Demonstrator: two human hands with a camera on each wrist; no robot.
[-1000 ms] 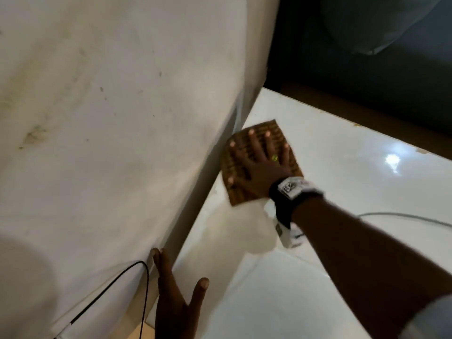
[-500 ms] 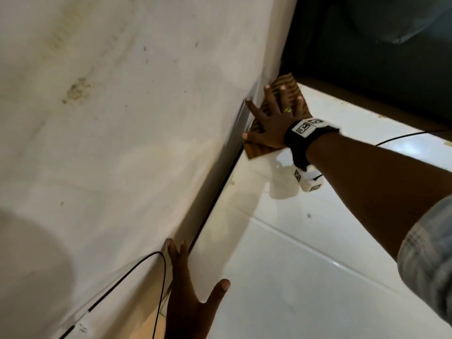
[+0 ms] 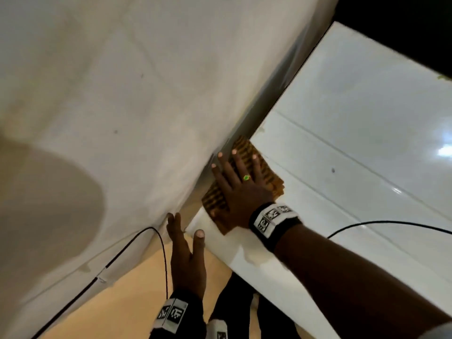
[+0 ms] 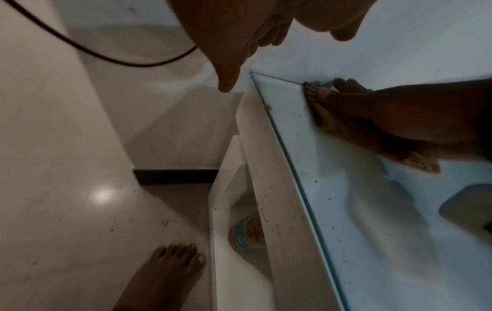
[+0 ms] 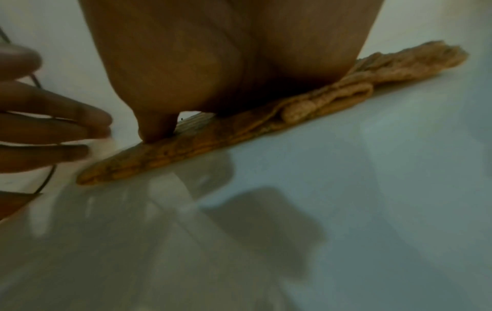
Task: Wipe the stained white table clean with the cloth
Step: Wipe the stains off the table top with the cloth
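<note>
Both hands are in play along the wall edge. The right hand [image 3: 241,192] lies flat, fingers spread and straight, palm pressing the cloth [image 3: 265,171] down onto the white counter [image 3: 367,118]; nothing is curled round it, it is simply pinned under the palm. The left hand [image 3: 187,255] is open too, fingers straight and together, fingertips touching the wall [image 3: 122,94] just beside the counter's near corner, thumb out to the side, holding nothing.

The cloth sits near that corner, hard up against the wall. The right wrist view shows it folded into several layers [image 5: 306,105], thin and limp, its nap rough. I'd judge it light and soft, with no stiffness of its own: it goes only where the palm drives it, and a loose fold could bunch or trail. The best hold looks like what's on show here, a broad flat palm over the middle, fingers fanned toward the leading edge.

The counter is glossy, throwing back a lamp glare, so the cloth should slide easily. Small dark specks [image 3: 333,170] dot the surface to the right of the cloth, so there's wiping left to do.

The right forearm reaches in from the lower right, wrist low, with a black cable [image 3: 391,222] trailing across the counter behind it.
</note>
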